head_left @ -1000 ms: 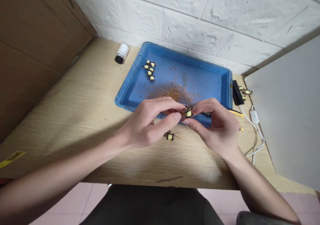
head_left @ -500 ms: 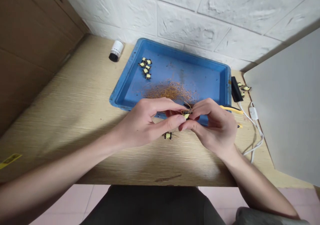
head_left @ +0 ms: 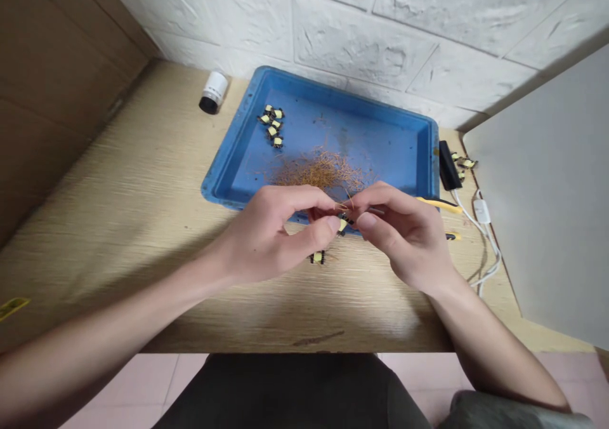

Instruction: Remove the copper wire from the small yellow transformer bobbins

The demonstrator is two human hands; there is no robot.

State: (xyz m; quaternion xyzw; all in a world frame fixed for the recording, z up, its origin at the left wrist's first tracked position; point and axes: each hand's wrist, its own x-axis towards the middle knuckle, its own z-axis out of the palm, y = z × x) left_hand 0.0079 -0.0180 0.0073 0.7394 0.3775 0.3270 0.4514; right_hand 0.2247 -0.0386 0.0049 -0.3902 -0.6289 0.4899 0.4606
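Observation:
My left hand [head_left: 280, 235] pinches a small coil transformer [head_left: 342, 225] with yellow tape, black pins and loose copper-coloured wires, over the near rim of the tray. Close against it, my right hand [head_left: 404, 226] has thumb and forefinger at the wire ends [head_left: 349, 197]. A thin greyish piece [head_left: 377, 211] shows between the right fingers; its kind cannot be made out. Just below the hands another coil transformer [head_left: 318, 257] lies on the table with its wires out to the right.
A blue tray [head_left: 228, 156] holds a heap of copper wire clippings [head_left: 318, 170] and several transformers [head_left: 273, 124]. Yellow-and-black tool handles [head_left: 442, 205] lie at right, near a black bar [head_left: 448, 165], a white cable [head_left: 492, 251] and more transformers [head_left: 469, 163]. A small bottle [head_left: 214, 91] lies back left.
My right fingers have drawn slightly away from the transformer, and the thumb has lifted. The transformer has tilted and shifted a little left. The whole view has moved slightly.

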